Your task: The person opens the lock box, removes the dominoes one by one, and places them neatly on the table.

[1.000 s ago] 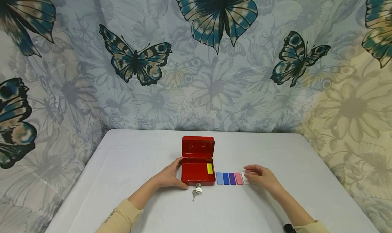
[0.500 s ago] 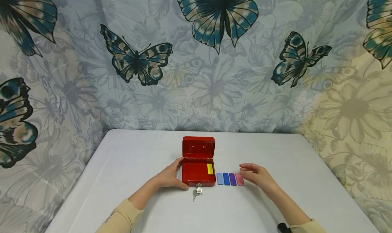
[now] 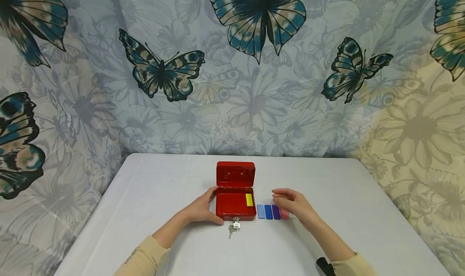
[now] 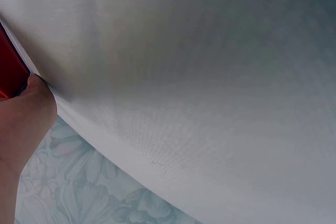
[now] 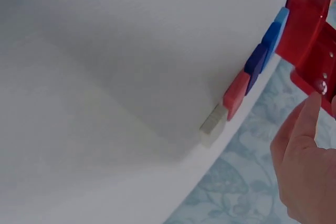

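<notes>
My left hand [image 3: 201, 209] grips the left side of an open red cash box [image 3: 234, 203], thumb at its front corner and fingertips at the back left. A yellow block [image 3: 248, 199] lies inside the box, to the right. Right of the box runs a row of flat rectangular blocks: light blue [image 3: 261, 211], blue [image 3: 268, 212], purple [image 3: 276, 212], pink [image 3: 284, 214] and, clearest in the right wrist view, a whitish one [image 5: 212, 119]. My right hand [image 3: 296, 207] hovers over the pink and purple end, fingers loosely bent, with nothing visible between them.
A silver padlock [image 3: 236, 224] with a key [image 3: 230, 231] in it hangs at the box's front. The box lid [image 3: 235, 174] stands raised at the back. White cloth covers the table [image 3: 163, 175]; a butterfly-patterned backdrop [image 3: 254, 106] rises behind it.
My right hand has moved left and slightly up, from the whitish block to above the pink and purple ones. My left hand and the cash box stay put.
</notes>
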Demonstrator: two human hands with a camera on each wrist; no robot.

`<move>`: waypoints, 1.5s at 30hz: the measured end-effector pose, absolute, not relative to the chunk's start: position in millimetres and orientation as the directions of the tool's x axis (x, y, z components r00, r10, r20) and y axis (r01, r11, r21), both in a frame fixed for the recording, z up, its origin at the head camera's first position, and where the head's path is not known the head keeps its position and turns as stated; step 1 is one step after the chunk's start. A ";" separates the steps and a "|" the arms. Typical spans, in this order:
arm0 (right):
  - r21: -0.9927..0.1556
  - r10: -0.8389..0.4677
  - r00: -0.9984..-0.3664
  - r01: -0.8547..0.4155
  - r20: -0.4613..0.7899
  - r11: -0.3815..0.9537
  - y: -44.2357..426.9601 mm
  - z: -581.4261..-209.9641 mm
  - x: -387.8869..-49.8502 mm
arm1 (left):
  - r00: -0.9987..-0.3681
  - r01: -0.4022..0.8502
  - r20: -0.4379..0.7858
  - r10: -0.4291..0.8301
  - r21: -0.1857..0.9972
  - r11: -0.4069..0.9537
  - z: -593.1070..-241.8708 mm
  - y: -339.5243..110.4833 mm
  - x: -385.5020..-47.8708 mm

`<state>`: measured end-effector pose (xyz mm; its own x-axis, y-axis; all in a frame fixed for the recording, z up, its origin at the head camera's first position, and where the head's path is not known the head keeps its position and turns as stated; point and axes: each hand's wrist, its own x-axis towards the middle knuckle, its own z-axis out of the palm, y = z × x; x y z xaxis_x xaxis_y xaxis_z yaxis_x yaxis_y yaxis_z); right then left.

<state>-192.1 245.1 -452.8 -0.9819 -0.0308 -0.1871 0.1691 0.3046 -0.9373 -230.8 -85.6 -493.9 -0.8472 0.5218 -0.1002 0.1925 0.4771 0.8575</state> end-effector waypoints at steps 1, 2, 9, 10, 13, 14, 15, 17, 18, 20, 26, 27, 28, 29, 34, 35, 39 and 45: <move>-0.937 -0.030 -0.982 0.168 -0.186 0.307 242.7 -452.4 -192.5 | -0.848 0.192 -0.101 0.520 0.857 0.479 -493.9 -85.6 -230.8; -0.937 -0.031 -0.982 0.166 -0.185 0.308 240.4 -452.0 -192.7 | -0.848 0.191 -0.103 0.520 0.856 0.481 -493.6 -85.7 -230.7; -0.951 -0.082 -0.981 0.146 -0.174 0.273 228.1 -450.6 -194.8 | -0.851 0.189 -0.106 0.515 0.853 0.487 -494.8 -85.7 -230.7; -0.952 -0.090 -0.981 0.144 -0.174 0.269 226.6 -450.4 -195.1 | -0.850 0.189 -0.106 0.515 0.853 0.487 -495.1 -85.7 -230.8; -0.958 -0.112 -0.980 0.134 -0.166 0.252 221.8 -449.6 -195.6 | -0.852 0.183 -0.114 0.511 0.850 0.494 -495.6 -85.6 -231.1; -0.959 -0.119 -0.979 0.130 -0.163 0.250 220.2 -449.3 -195.9 | -0.852 0.184 -0.113 0.511 0.850 0.494 -495.7 -85.5 -231.4; -0.961 -0.126 -0.979 0.123 -0.158 0.247 218.8 -449.1 -196.3 | -0.853 0.185 -0.111 0.510 0.849 0.494 -495.8 -85.3 -231.7; -0.963 -0.133 -0.980 0.113 -0.148 0.244 215.7 -449.4 -197.0 | -0.855 0.183 -0.114 0.507 0.847 0.500 -496.0 -85.1 -232.4; -0.964 -0.135 -0.980 0.109 -0.145 0.243 214.2 -449.5 -197.5 | -0.855 0.186 -0.112 0.507 0.846 0.500 -496.1 -85.2 -232.7; -0.962 -0.138 -0.980 0.107 -0.145 0.251 211.3 -449.8 -198.8 | -0.854 0.189 -0.107 0.509 0.848 0.496 -495.9 -85.2 -233.0; -0.956 -0.158 -0.978 0.090 -0.138 0.279 204.0 -452.2 -202.7 | -0.855 0.183 -0.109 0.507 0.851 0.492 -495.7 -84.8 -233.0; -0.956 -0.165 -0.977 0.086 -0.136 0.282 202.9 -452.6 -203.2 | -0.855 0.182 -0.110 0.507 0.851 0.493 -496.0 -84.7 -233.1; -0.955 -0.169 -0.976 0.084 -0.137 0.285 201.7 -452.9 -203.8 | -0.855 0.182 -0.111 0.506 0.850 0.494 -496.2 -84.7 -233.0; -0.955 -0.174 -0.976 0.081 -0.135 0.285 200.6 -453.2 -204.3 | -0.855 0.181 -0.112 0.506 0.851 0.494 -496.3 -84.7 -233.0; -0.943 -0.169 -0.977 0.071 -0.132 0.326 195.4 -453.3 -205.3 | -0.852 0.184 -0.105 0.513 0.857 0.482 -497.2 -84.4 -233.5; -0.938 -0.164 -0.978 0.069 -0.131 0.340 194.3 -453.0 -205.3 | -0.852 0.184 -0.104 0.513 0.858 0.480 -497.3 -84.4 -233.6; -0.909 -0.150 -0.982 0.042 -0.114 0.415 189.1 -451.7 -204.7 | -0.852 0.181 -0.107 0.512 0.858 0.480 -497.2 -84.3 -233.6; -0.878 -0.166 -0.983 -0.013 -0.076 0.478 181.9 -450.7 -204.2 | -0.852 0.173 -0.114 0.512 0.860 0.480 -495.6 -84.6 -232.6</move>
